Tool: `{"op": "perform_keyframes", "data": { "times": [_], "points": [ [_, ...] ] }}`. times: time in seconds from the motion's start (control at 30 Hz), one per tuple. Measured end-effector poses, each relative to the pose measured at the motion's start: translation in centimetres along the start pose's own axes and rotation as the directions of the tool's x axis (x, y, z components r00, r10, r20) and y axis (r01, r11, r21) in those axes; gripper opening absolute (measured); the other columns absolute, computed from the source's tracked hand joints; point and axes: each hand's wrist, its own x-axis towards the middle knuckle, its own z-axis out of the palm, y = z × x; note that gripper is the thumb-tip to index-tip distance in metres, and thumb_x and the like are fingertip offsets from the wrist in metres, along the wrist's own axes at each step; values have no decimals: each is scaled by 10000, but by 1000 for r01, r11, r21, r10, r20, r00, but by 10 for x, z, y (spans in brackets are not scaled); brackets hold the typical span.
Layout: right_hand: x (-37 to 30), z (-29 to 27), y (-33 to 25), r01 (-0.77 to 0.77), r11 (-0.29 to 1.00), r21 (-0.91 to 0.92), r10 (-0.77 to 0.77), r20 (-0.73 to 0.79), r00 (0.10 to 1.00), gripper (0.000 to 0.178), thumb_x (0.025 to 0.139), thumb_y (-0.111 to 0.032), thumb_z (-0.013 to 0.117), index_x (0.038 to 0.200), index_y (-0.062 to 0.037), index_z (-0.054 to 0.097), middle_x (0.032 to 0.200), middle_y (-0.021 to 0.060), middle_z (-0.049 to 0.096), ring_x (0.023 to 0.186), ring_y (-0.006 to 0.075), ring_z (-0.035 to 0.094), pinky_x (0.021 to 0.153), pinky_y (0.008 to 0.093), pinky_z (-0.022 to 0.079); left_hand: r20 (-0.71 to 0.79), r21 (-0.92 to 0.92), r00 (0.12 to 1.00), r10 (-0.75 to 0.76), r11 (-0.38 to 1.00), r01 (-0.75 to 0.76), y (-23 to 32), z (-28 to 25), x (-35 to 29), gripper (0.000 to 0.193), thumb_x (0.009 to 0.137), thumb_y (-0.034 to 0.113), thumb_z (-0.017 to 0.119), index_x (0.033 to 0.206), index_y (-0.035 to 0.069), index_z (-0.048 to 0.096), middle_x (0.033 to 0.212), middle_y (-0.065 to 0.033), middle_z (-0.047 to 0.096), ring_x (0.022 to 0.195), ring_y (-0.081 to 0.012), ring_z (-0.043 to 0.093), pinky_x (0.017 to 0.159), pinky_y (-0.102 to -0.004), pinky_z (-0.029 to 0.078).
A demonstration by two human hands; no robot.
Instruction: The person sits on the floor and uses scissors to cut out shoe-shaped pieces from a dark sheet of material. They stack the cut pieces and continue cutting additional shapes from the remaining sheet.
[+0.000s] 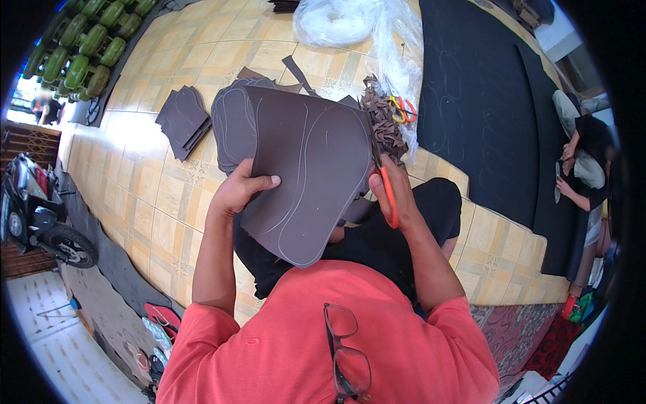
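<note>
A dark brown sheet [336, 155] with curved sole outlines drawn in a pale line is held up over my lap. Its left edge is pinched by my left hand [243, 188], thumb on top and the other fingers underneath. My right hand [398, 183] grips orange-handled scissors [390, 200], whose blades stand at the sheet's right edge; whether they are parted is hard to see. Behind the sheet lie more brown sheets [232, 124] with drawn outlines. A stack of cut sole-shaped pieces [183, 121] rests to their left.
Brown offcuts [383, 124] are heaped at the right, with red-and-yellow-handled scissors [405, 110] on them. Clear plastic [336, 23] lies beyond. Black sheeting [471, 101] covers the right floor, where another person [585, 148] sits. Green gas cylinders [94, 40] and a motorcycle [47, 222] stand left.
</note>
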Motion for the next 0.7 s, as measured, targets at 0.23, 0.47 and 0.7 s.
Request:
{"op": "perform_keyframes", "data": {
  "times": [0.23,0.47,0.7],
  "points": [
    [-6,-15,-6,-97,995,-13,98,138,986,407,952,-298,613,736,1,442,594,154,428,530,250,415,521,367,360,10,76,998,-61,995,60,5,-12,-1,560,741,192,776,1211,-56,603,1100,-108,655,1039,-192,590,932,-298,450],
    [-8,-9,9,-45,999,-2,45,107,993,421,960,-323,599,736,2,453,570,140,403,529,193,431,530,377,369,105,123,991,-79,990,66,-5,-6,0,568,744,188,758,1234,-55,602,1114,-97,659,1043,-192,589,952,-297,434],
    [-13,-22,20,-516,823,239,419,357,835,357,938,-366,623,856,-25,555,624,55,521,530,174,507,540,321,422,138,183,984,-114,979,88,3,-11,0,552,756,192,746,1231,-54,610,1094,-107,673,1045,-192,593,960,-299,432]
  ]
}}
